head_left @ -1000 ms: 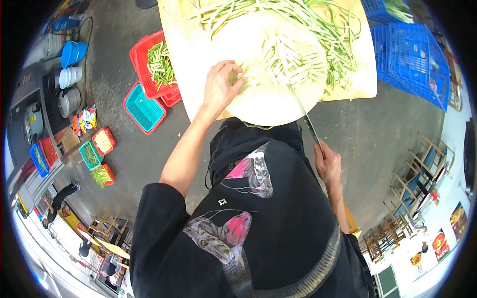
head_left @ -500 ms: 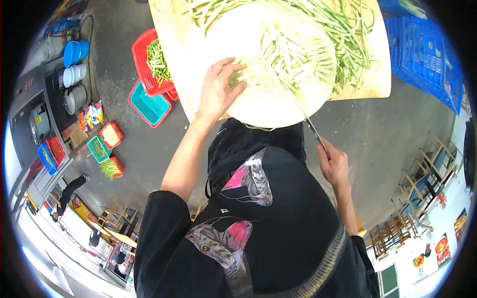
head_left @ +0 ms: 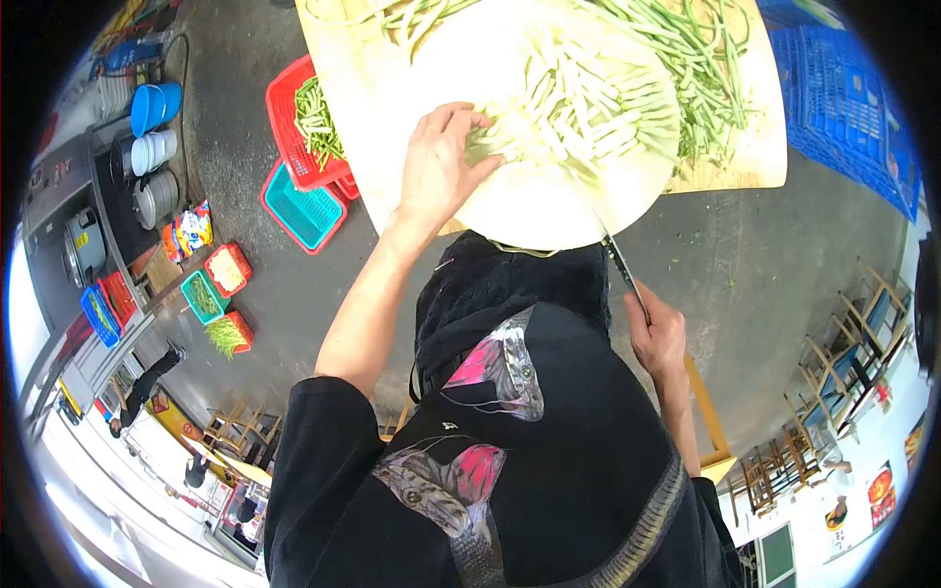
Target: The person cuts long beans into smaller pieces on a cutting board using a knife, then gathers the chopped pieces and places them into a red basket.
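Observation:
A round cutting board [head_left: 534, 211], washed out by glare, lies on a wooden table [head_left: 755, 162]. Cut pieces of long green beans [head_left: 588, 103] are spread over it. My left hand [head_left: 443, 162] rests at the board's left side, thumb and fingers apart, fingertips touching bean pieces at the pile's left edge. Low at the right, my right hand [head_left: 659, 333] is closed round the dark handle of a kitchen knife [head_left: 616, 255]. The blade points up and left over the board, its tip by the cut pieces. Uncut long beans [head_left: 701, 69] lie beyond the board at the right.
Left of the table, a red basket [head_left: 287, 108] holds cut beans above a teal basket [head_left: 304, 208]. Blue crates [head_left: 843, 108] stand at the right. Farther off are small vegetable baskets [head_left: 203, 297], buckets [head_left: 155, 106], wooden chairs [head_left: 833, 363] and other people.
The view has shifted slightly, so most things sit a little to the right. My left fingers have shifted slightly at the bean pieces; the knife stays in my right hand.

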The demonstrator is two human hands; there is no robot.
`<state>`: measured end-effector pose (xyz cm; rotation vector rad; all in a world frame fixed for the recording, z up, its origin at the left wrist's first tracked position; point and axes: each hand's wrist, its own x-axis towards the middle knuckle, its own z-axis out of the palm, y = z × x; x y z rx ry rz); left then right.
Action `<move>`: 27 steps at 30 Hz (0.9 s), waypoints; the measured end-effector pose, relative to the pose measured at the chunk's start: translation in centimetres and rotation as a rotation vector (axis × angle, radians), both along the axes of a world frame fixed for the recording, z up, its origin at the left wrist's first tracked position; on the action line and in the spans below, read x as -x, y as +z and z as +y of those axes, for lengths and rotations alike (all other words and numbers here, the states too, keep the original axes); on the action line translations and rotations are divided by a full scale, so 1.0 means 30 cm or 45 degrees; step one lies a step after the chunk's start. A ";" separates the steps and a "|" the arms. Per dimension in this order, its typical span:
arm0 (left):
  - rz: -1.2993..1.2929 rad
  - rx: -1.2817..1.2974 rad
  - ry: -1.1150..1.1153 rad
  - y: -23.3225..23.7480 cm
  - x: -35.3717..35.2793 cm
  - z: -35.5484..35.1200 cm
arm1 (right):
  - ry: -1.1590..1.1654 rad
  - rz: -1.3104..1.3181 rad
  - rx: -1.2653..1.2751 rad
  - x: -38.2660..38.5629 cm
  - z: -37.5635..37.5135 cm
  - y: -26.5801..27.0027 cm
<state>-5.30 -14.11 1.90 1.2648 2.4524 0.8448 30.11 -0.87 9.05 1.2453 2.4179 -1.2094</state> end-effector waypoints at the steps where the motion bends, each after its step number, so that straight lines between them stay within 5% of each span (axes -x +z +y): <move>1: 0.020 0.005 -0.010 -0.009 0.001 0.002 | -0.007 0.029 -0.012 -0.004 -0.004 -0.009; 20: 0.098 0.087 -0.037 -0.005 0.006 0.034 | -0.301 0.010 0.091 -0.098 0.026 -0.033; 27: -0.170 0.243 0.081 -0.004 0.044 0.038 | -0.320 0.061 0.100 -0.113 0.036 -0.061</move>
